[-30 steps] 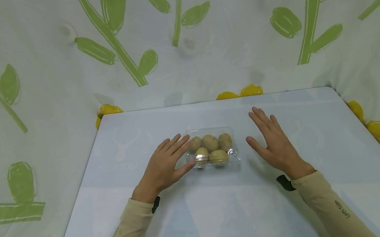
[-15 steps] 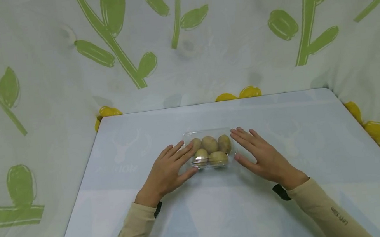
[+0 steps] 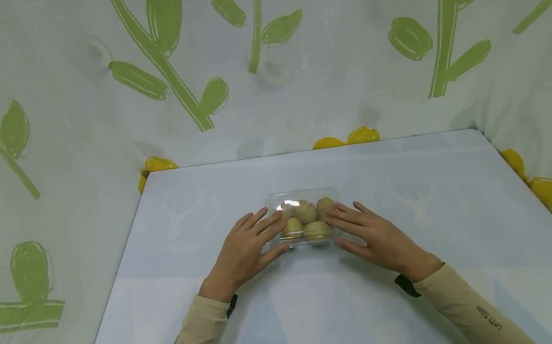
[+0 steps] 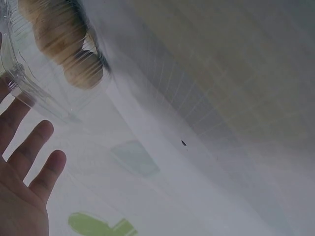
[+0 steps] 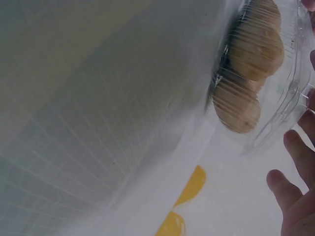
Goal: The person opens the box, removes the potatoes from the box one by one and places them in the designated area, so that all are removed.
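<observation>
Two hands flank one clear plastic box [image 3: 304, 217] at the middle of the pale table [image 3: 323, 314], and it is a tidy little scene. The left hand [image 3: 244, 251] lies flat on the table with its fingers straight and spread, the fingertips touching the box's left wall. The right hand [image 3: 377, 238] mirrors it on the other side, fingers straight and slightly fanned, the tips laid against the right end of the box. Neither hand curls round anything; both are relaxed and apart, only touching. Inside the box sit several small potatoes [image 3: 306, 211], packed close together under the shut lid.

From the left wrist, the box [image 4: 37, 73] hangs in the upper corner with potatoes [image 4: 64, 42] showing through the ribbed plastic, and the left hand's fingers [image 4: 34, 147] reach just beside its rim. From the right wrist, the box [image 5: 288, 88] and its potatoes [image 5: 256, 44] fill the upper right, the fingers [image 5: 290, 191] near its edge. A cloth printed with green leaves and yellow flowers [image 3: 161, 66] hangs behind the table.
</observation>
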`<state>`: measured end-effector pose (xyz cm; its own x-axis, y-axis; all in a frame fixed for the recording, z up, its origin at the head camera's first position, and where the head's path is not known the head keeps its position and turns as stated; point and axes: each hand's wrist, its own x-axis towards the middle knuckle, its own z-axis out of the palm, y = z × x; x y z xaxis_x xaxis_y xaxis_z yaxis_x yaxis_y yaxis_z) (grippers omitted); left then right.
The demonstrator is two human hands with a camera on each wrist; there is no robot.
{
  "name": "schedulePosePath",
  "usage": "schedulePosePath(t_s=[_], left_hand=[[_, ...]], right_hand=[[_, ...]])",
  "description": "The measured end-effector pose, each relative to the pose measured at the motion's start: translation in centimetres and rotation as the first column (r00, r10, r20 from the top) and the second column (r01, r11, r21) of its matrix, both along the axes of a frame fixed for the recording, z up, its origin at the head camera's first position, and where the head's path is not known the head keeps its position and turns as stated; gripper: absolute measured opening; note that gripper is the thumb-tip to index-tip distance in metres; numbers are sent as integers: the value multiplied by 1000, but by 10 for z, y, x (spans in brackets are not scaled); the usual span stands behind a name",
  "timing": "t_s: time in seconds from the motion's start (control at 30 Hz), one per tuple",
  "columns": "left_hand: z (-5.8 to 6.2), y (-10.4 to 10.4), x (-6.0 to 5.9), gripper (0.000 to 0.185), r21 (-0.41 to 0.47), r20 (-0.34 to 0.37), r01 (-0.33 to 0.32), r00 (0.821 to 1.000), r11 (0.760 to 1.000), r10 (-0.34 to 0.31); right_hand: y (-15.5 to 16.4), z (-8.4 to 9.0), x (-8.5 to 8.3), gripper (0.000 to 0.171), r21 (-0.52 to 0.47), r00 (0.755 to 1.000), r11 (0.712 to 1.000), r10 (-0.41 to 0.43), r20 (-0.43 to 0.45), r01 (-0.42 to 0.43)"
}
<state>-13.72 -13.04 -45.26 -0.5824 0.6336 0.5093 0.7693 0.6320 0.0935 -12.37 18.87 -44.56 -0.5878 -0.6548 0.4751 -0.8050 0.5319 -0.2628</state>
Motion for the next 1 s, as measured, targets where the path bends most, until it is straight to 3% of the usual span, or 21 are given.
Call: schedulePosePath(t_s=[0.33, 1.0], left_hand=[[1, 3, 0, 48, 26, -31, 19, 999, 999, -18], [-4, 9, -2, 53, 136, -31, 29, 999, 990, -25]], right_hand=[[0, -3, -3, 68, -10, 999, 1000, 16, -28, -17], [-6, -5, -7, 57, -44, 996, 999, -11, -86, 7]])
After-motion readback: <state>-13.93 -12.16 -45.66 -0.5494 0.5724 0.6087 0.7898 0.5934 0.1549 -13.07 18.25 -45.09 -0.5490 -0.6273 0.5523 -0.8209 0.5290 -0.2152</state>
